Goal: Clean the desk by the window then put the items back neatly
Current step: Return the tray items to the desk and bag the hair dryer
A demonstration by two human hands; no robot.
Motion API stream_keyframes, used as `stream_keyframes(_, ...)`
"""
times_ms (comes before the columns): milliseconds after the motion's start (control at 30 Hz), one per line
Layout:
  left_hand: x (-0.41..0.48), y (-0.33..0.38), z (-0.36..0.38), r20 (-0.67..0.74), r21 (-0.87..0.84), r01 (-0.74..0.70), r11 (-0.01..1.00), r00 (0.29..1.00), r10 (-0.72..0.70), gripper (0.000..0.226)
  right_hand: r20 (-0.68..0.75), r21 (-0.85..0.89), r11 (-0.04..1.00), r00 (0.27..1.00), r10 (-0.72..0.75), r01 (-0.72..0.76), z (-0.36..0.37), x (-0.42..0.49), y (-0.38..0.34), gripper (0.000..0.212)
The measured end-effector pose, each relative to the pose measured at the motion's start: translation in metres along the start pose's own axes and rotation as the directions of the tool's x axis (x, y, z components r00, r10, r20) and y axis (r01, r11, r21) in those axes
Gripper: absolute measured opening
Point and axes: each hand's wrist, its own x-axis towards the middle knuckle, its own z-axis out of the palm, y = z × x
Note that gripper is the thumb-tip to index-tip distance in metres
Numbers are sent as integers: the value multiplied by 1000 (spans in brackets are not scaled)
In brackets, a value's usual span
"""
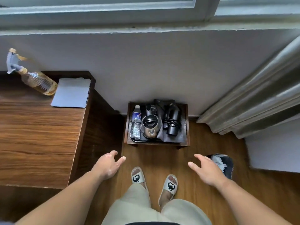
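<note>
Hands reach forward and down over the wooden floor (203, 143), both empty, toward a low tray (186, 127) that sits on the floor against the wall. Left hand (108, 165) hangs short of the tray's near left corner, its fingers (121, 159) spread wide and touching nothing. Right hand (207, 168) hangs short of the tray's near right corner, fingers likewise spread wide and bare. Both hands are well apart from the tray.

Inside the tray, a water bottle (136, 122) lies along the left side, cap toward the wall. A metal kettle (151, 125) stands just right of the bottle, in the middle of the tray, on a dark inner plate. A black hair dryer (172, 122) with its coiled cord lies on the right side of the tray on a grey cloth.

Left of the tray stands the counter (37, 127), its top above the tray. On the counter's far corner, nearest the tray, lies a pale folded cloth (72, 93). A spray bottle (34, 78) with yellowish liquid stands just left of that cloth, touching or nearly touching its edge.

Right of the tray a curtain (259, 95) hangs to the floor. A dark bin (224, 164) holding white scraps sits near the tray's right side, partly hidden behind the right hand. Two slippers (169, 184) with cartoon faces stand on the floor on the near side of the tray.
</note>
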Motion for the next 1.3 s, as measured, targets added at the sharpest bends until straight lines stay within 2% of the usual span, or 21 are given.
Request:
stream_keyframes(200, 35, 18, 24, -63, -88, -25, 996, 998, 19, 74, -29, 97, 995, 1000, 3, 0, 10, 28, 14, 73)
stream_keyframes(433, 128, 13, 73, -105, -158, -48, 986, 994, 31, 84, -142, 183, 977, 986, -86, 111, 40, 111, 15, 86)
stream_keyframes(567, 184, 5, 99, -203, -218, -111, 970, 977, 66, 90, -255, 249, 954, 961, -103, 168, 63, 167, 17, 89)
stream_keyframes(700, 233, -1, 120, -317, -286, -240, 928, 937, 145, 94, -343, 301, 924, 931, -124, 234, 87, 215, 24, 97)
stream_keyframes(800, 260, 1, 133, -393, -340, -330, 881, 901, 185, 92, -405, 302, 913, 904, -136, 273, 106, 242, 32, 104)
stream_keyframes(967, 290, 8, 140, -512, -365, -466, 806, 824, 244, 81, -511, 276, 886, 838, -193, 372, 126, 274, 35, 97)
stream_keyframes(1067, 301, 11, 139, -520, -355, -487, 798, 812, 264, 90, -559, 273, 850, 793, -240, 450, 128, 288, 32, 91)
stream_keyframes(1200, 310, 13, 140, -540, -322, -497, 806, 795, 275, 101, -619, 182, 881, 747, -243, 437, 133, 308, 33, 107)
stream_keyframes(1300, 314, 15, 143, -555, -331, -475, 815, 797, 239, 96, -645, 118, 920, 733, -216, 375, 139, 316, 31, 110)
